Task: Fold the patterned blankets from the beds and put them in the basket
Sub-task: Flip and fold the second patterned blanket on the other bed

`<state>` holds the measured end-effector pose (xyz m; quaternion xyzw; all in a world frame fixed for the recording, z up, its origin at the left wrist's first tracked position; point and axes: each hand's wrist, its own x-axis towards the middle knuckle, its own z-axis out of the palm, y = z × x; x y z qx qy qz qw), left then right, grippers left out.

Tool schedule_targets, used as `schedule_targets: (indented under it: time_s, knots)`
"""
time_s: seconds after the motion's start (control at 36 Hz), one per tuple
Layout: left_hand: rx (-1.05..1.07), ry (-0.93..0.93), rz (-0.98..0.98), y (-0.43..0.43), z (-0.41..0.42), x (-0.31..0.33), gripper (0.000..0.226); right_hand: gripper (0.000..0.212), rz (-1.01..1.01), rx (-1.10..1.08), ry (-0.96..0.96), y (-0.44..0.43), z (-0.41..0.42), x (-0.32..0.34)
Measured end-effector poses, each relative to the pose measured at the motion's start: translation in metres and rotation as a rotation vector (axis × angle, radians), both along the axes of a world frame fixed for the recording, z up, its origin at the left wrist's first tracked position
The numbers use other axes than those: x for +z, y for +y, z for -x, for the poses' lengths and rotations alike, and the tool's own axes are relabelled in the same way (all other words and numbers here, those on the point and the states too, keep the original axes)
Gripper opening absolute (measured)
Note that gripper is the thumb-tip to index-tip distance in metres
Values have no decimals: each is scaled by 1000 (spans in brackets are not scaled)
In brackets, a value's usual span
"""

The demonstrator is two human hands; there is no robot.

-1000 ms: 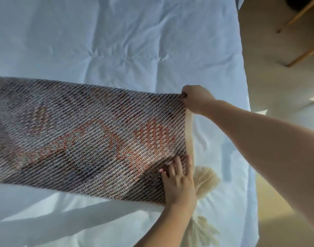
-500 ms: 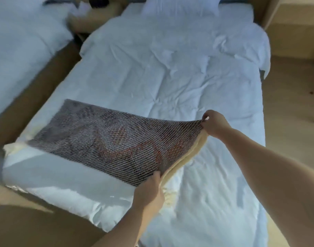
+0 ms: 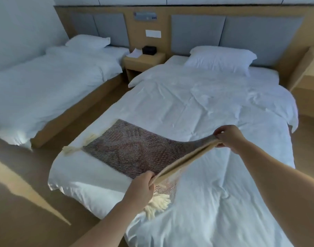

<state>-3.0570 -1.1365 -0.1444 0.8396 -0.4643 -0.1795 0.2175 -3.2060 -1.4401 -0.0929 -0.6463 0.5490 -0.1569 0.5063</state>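
Observation:
A patterned blanket (image 3: 135,150), woven grey-brown with reddish diamonds and cream tassels, lies across the foot of the near bed (image 3: 197,107). Its right end is lifted off the white duvet. My left hand (image 3: 141,187) grips the near corner of that raised edge, with tassels hanging below it. My right hand (image 3: 229,138) pinches the far corner, higher and further right. The cream underside shows along the lifted edge between my hands. No basket is in view.
A second bed (image 3: 45,86) with white bedding stands to the left across a strip of wooden floor (image 3: 92,111). A nightstand (image 3: 143,63) sits between the headboards. Another wooden unit (image 3: 309,75) stands at the far right.
Both hands closed on the blanket's right edge and raised it off the duvet. The head camera tilted up, so the whole room came into view.

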Motion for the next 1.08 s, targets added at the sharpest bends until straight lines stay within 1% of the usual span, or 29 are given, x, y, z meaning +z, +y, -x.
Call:
schedule_targets:
  time_s: [0.11,0.33,0.42,0.47,0.53,0.56,0.58,0.64,0.72,0.81,0.86,0.94,1.08]
  knots:
    - [-24,-27,11,26,-37,-1,7,30,-55,-62,-67,27,-35,7]
    - [-50,-49,-19,61,-96,-5,11,18,-127,-187,-202,67,-110,15]
    - [-37,-32,-12,67,-111,-6,10,16,-144,-172,-267,72,-131,16]
    - [-13,-20,-3,69,-121,-7,9,19,-143,-129,-309,72,-142,14]
    - [11,-18,1,69,-129,-8,10,31,-33,-59,-246,71,-150,9]
    - [22,-12,3,68,-133,-8,10,33,31,-25,-198,70,-155,7]
    - [29,-11,7,66,-138,-8,11,31,78,-1,-161,68,-160,5]
    - [42,-24,1,63,-147,-7,8,25,95,33,-143,59,-171,-2]
    - [88,-6,-31,62,-156,-8,9,20,115,57,-150,50,-193,-10]
    - [139,-7,-43,63,-168,-5,10,12,231,100,-94,47,-216,-9]
    - [167,-13,-40,61,-177,-2,12,10,268,124,-76,42,-232,-9]
    - [216,-5,-29,58,-192,0,8,17,265,161,-75,36,-253,-11]
    - [271,19,-29,60,-212,1,7,22,299,206,-78,34,-283,-12]
